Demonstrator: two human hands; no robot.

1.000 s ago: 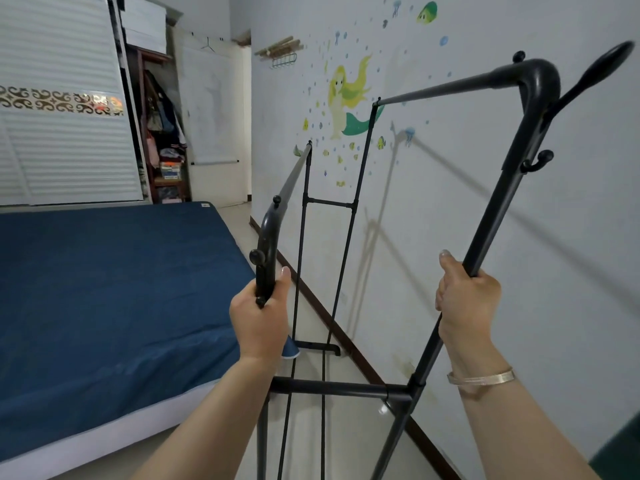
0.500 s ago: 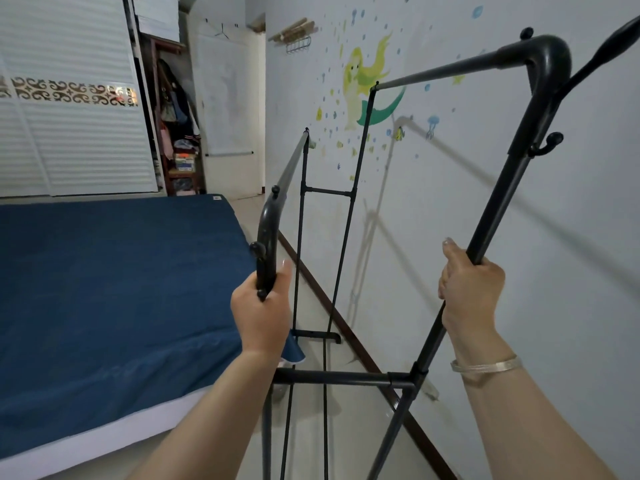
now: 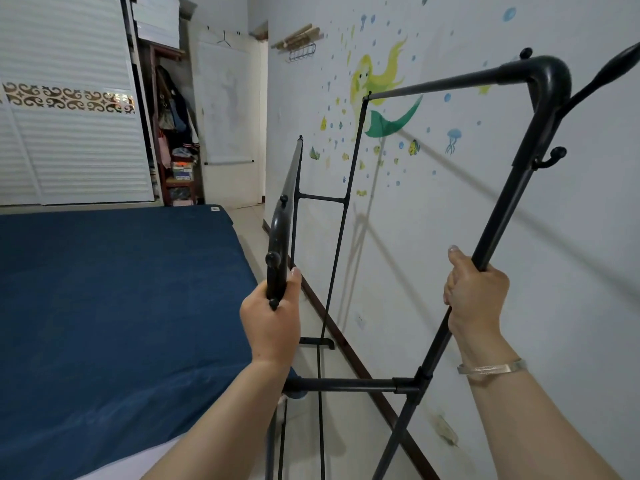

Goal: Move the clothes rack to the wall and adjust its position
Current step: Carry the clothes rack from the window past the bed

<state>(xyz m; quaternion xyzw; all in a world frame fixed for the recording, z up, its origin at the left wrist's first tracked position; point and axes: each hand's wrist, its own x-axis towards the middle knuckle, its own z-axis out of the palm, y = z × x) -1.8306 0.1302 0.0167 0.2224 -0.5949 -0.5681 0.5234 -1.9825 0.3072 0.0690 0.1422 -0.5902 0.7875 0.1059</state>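
The black metal clothes rack point(image 3: 349, 384) stands in the narrow aisle between the bed and the white wall point(image 3: 519, 237) with the mermaid decal. My left hand point(image 3: 272, 318) grips the rack's near left upright just under its curved top. My right hand point(image 3: 476, 294) grips the near right upright, which runs close along the wall. The rack's far end frame and foot point(image 3: 317, 342) sit ahead, beside the brown skirting board. Its lower legs are cut off by the frame's bottom edge.
A bed with a blue cover point(image 3: 114, 306) fills the left side, close against the rack. A white slatted wardrobe point(image 3: 69, 116) and an open shelf with clothes point(image 3: 175, 140) stand at the far end. A hook rail point(image 3: 301, 46) hangs high on the wall.
The view has turned slightly right and closer to the wall, and the rack appears a little nearer the wall. Both hands keep the same grip on the uprights.
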